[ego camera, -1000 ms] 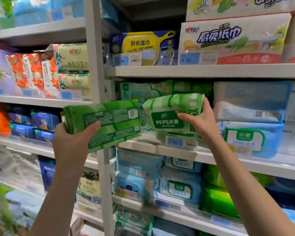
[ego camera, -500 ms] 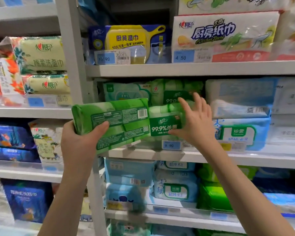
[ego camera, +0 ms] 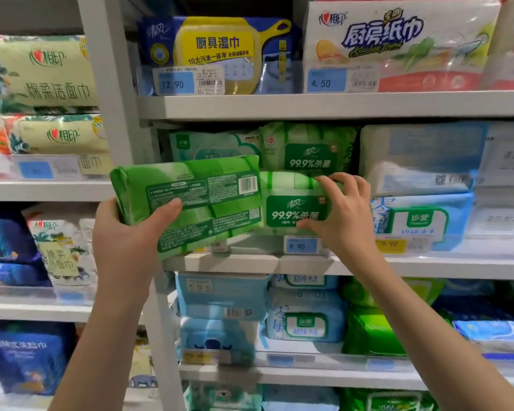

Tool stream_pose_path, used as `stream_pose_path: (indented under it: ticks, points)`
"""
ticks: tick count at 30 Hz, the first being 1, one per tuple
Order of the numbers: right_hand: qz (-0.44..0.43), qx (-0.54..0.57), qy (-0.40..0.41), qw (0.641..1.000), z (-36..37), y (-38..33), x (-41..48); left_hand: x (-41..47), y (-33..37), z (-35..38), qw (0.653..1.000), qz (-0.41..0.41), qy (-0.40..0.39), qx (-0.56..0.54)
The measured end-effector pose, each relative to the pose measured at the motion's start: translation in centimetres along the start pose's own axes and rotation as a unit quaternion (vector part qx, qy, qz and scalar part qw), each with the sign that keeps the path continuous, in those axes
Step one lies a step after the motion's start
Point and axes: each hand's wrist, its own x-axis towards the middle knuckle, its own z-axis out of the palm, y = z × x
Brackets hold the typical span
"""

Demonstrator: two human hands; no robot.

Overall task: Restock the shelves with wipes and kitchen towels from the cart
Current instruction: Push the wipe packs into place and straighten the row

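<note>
My left hand [ego camera: 125, 232] grips a green wipes pack [ego camera: 190, 200] by its left end, barcode side toward me, held in front of the middle shelf [ego camera: 428, 266]. A second green wipes pack [ego camera: 291, 203] marked 99.9% sits on that shelf, under another pack of the same kind [ego camera: 306, 149]. My right hand [ego camera: 344, 215] rests on the lower pack's right end, fingers over its top and thumb at its front.
A grey upright post [ego camera: 113, 120] divides the shelving. Blue and white wipes packs [ego camera: 422, 221] fill the shelf to the right. Kitchen towels [ego camera: 398, 46] and a blue-yellow wipes pack [ego camera: 217, 54] stand on the shelf above. More packs [ego camera: 303, 321] fill the shelves below.
My right hand has carried the 99.9% pack from the air onto the middle shelf and pushed it in. The left hand's pack stayed about where it was.
</note>
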Motion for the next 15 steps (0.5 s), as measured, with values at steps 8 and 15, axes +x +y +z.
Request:
stream_pose_path:
  ticks: [8, 15]
  points:
    - [-0.003, -0.046, -0.031, 0.998, -2.1, 2.1, -0.4, 0.2, -0.8, 0.7, 1.000, 0.009, -0.021, 0.007]
    - [-0.076, -0.168, -0.094, 0.978, -1.3, 1.9, -0.6, 0.3, -1.2, 1.5, 1.000, 0.002, -0.019, 0.007]
